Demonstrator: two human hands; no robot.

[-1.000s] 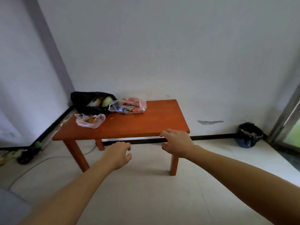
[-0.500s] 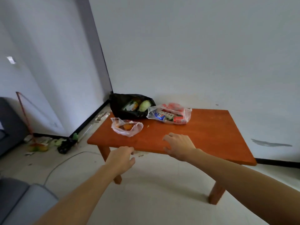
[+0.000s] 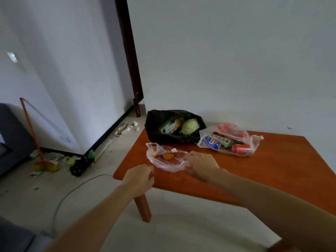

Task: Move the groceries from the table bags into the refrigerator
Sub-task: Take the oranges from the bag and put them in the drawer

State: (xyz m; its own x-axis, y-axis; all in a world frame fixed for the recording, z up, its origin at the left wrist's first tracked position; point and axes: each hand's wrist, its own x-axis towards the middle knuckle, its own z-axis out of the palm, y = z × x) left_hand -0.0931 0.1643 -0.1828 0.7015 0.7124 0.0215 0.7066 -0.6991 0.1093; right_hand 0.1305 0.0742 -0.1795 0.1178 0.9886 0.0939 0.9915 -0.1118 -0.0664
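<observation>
Three bags lie on the orange wooden table (image 3: 263, 171). A small clear bag (image 3: 164, 157) with oranges lies at the near left corner. Behind it a black bag (image 3: 172, 128) gapes, showing a juice carton (image 3: 170, 126) and a cabbage (image 3: 190, 126). To the right, a red-and-white plastic bag (image 3: 230, 140) holds cans and packets. My right hand (image 3: 201, 165) touches the clear bag's right edge, fingers curled at the plastic. My left hand (image 3: 140, 176) hovers loosely curled at the table's near left corner, holding nothing. No refrigerator is in view.
A broom (image 3: 31, 131) leans on the left wall above a pile of litter and a small black bag (image 3: 80, 164) on the floor. A cable (image 3: 72, 190) runs across the floor. A dark door frame (image 3: 130, 57) stands behind the table. Grey furniture sits at far left.
I have come closer to the table and turned left. My right hand has moved forward to the clear bag of oranges; my left hand has reached the table's corner.
</observation>
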